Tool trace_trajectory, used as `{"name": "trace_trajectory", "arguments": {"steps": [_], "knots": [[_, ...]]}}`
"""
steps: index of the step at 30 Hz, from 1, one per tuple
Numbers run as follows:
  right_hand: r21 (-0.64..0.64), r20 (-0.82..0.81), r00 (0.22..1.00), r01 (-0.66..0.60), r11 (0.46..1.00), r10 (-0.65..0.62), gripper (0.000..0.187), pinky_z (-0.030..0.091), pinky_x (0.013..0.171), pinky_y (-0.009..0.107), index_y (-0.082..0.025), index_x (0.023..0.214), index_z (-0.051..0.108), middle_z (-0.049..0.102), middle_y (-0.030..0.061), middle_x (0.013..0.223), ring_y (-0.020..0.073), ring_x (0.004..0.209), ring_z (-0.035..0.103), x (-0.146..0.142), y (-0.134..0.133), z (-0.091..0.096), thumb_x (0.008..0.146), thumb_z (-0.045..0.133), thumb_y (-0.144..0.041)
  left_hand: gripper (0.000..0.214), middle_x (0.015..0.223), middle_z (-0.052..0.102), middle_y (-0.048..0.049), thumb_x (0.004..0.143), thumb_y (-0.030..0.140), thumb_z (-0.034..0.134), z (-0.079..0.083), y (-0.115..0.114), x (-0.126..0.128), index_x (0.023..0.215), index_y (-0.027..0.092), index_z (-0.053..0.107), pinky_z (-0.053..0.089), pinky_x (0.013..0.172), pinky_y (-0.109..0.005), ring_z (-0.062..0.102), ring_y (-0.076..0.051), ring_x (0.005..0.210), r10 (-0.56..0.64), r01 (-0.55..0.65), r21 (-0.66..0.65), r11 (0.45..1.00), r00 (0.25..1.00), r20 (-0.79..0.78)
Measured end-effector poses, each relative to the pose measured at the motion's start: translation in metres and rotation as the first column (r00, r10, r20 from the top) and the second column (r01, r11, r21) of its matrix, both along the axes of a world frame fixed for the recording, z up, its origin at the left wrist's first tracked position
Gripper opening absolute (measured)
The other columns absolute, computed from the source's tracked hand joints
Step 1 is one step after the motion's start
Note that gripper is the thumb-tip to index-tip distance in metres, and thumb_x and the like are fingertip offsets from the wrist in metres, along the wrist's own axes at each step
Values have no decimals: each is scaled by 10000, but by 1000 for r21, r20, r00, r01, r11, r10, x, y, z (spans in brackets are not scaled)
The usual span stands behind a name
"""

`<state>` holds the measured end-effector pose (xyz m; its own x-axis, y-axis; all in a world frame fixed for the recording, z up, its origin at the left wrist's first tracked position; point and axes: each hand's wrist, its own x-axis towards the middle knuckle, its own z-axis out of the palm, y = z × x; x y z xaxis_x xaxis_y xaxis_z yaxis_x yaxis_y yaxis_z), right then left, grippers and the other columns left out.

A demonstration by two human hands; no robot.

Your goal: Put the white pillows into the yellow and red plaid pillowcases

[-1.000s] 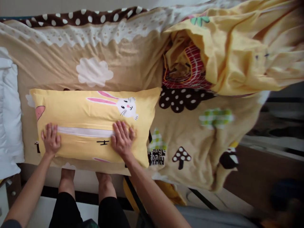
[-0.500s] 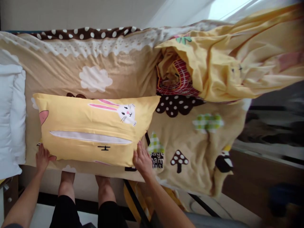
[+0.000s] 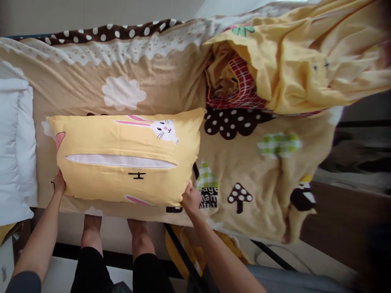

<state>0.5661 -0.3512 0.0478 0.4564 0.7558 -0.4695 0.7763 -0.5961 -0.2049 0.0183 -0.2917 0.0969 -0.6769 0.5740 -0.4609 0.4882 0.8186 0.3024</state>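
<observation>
A yellow pillow (image 3: 100, 138) with a rabbit print lies lengthwise in front of me on the beige sheet (image 3: 171, 89). A long slit along its middle gapes a little and shows white inside. My left hand (image 3: 60, 183) is at the pillow's near left corner, its fingers mostly hidden by the fabric but closed on the edge. At the near right corner, my right hand (image 3: 192, 198) has its fingers curled round the pillow's edge.
A crumpled yellow cover (image 3: 290, 73) with a red plaid lining is heaped at the far right. Folded white bedding (image 3: 16, 150) lies at the left edge. Black metal bars (image 3: 180, 252) stand below the bed's near edge, and a wall (image 3: 91, 14) runs behind it.
Both hands have tightened from lying at the corners to gripping them. The pillow's slit gapes slightly wider, and the whole view has shifted a little.
</observation>
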Motion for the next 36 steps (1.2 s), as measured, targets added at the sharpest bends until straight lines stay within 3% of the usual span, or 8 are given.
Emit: {"name": "trace_trajectory", "arguments": {"steps": [4,9,13,17,22,27,32,36], "knots": [[-16,91,993,77,997,-75,673,462,622,526,-217,747,735,632,187,601,377,660,651,25,12,18,903,233,-637,600,806,692,-255,924,556,293,20,16,-3,731,122,660,496,841,-574,672,-441,949,-42,34,-72,997,993,-110],[207,116,991,34,978,-59,544,475,897,601,-167,1173,675,687,240,1120,405,1094,635,14,31,62,941,327,-515,564,1375,528,-295,940,394,408,57,7,25,1359,21,472,386,1117,-510,503,-344,1328,-148,205,161,965,939,-310],[556,11,973,-197,808,230,425,435,1052,497,-268,1363,559,677,95,1283,265,1271,578,-89,39,98,972,394,-294,648,1629,241,-208,989,305,383,58,-6,107,1574,129,167,235,1241,-443,191,-226,1535,-453,595,402,696,798,-397],[628,-22,803,-453,633,596,513,292,1156,377,-241,1474,454,612,67,1398,183,1370,492,-196,43,95,968,406,-178,621,1573,392,-146,990,281,388,31,-11,189,1583,208,220,101,1268,-476,256,-220,1513,-753,814,325,482,575,-321],[528,-58,650,-625,576,758,520,254,1163,323,-225,1489,444,565,75,1444,165,1371,488,-173,43,50,969,442,-230,498,1493,503,-108,956,386,458,0,-13,163,1442,291,516,62,1260,-470,421,-241,1433,-883,900,182,395,427,-193],[378,-59,805,-529,760,590,475,374,1113,438,-432,1419,493,621,-15,1387,218,1286,575,-77,6,27,951,442,-365,548,1468,521,-194,901,484,471,-11,-38,82,1349,203,614,30,1225,-595,344,-328,1470,-748,792,106,601,604,-273],[375,-47,879,-424,824,474,422,530,777,507,-366,1193,652,760,44,1082,322,968,712,18,-32,24,902,388,-519,779,1538,369,-302,951,553,301,6,-57,23,1501,4,353,333,1147,-579,336,-378,1463,-402,421,47,906,888,-222],[382,-61,903,-373,846,426,348,530,700,497,-436,1009,684,745,-7,805,309,745,699,73,-19,31,881,386,-562,667,1449,537,-211,973,544,287,45,-32,-15,1452,117,471,422,1092,-584,521,-375,1331,-341,345,-5,939,927,-159]]}}
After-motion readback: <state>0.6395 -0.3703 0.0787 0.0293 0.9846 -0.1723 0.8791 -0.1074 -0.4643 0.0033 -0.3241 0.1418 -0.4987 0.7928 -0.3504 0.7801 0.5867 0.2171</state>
